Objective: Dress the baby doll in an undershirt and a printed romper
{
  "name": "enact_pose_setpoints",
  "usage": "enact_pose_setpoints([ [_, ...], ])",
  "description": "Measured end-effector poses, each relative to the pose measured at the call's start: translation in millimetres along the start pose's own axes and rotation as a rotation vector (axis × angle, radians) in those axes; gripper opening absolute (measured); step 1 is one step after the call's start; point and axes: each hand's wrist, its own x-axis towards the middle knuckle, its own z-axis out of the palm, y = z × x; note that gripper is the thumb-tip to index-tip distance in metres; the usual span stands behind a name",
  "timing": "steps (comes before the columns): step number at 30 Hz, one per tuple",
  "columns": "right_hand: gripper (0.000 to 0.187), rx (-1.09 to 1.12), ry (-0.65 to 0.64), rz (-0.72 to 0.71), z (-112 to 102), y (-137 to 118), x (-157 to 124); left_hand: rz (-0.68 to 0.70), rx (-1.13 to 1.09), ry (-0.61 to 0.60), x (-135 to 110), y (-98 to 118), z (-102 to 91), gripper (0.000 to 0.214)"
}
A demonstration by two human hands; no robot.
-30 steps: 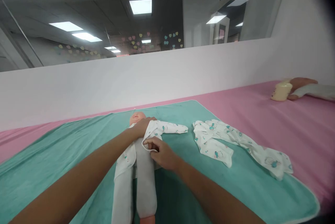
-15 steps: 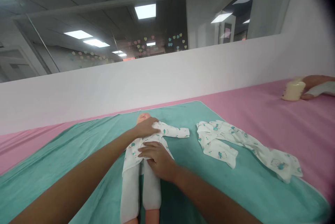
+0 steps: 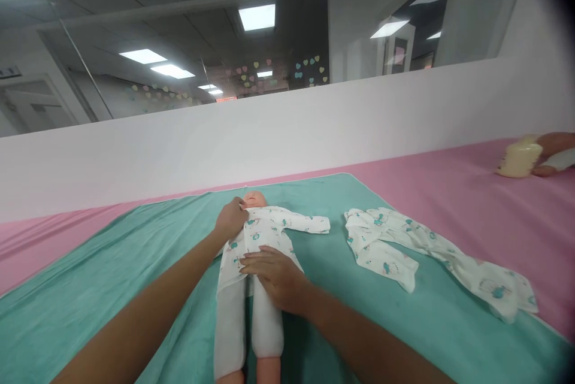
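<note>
A baby doll (image 3: pixel 268 318) lies on its back on a green cloth (image 3: pixel 171 252), its head away from me and its lower legs cut off by the frame. It wears a white printed baby shirt (image 3: pixel 269 227) over white leg coverings. At the shirt's shoulder beside the neck, my left hand (image 3: pixel 231 218) is closed with fingertips pinching the fabric edge. My right hand (image 3: pixel 279 279) rests with fingers stretched out flat on the shirt's lower front. The doll's arm on the left side is mostly hidden.
Matching printed baby trousers (image 3: pixel 431 246) lie spread to the right. A pink sheet (image 3: pixel 431 174) lies under the green cloth. At far right a pale yellow bottle (image 3: pixel 518 159) stands by another doll's arm (image 3: pixel 557 147). A white wall (image 3: pixel 224 144) with windows rises behind.
My left hand has moved from across the doll's chest to the shoulder at the left, uncovering the shirt front. My right hand stays on the lower shirt. The view has shifted slightly.
</note>
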Motion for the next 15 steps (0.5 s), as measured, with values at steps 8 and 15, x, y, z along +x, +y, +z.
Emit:
enact_pose_setpoints([
  [8, 0.031, 0.052, 0.009, 0.067, -7, -10, -1, 0.009, -0.345, 0.147, -26, -30, 25.1, 0.033],
  [15, 0.022, 0.099, 0.292, 0.296, -18, 0, 4, 0.175, -0.59, 0.153, -62, -60, 31.0, 0.039],
])
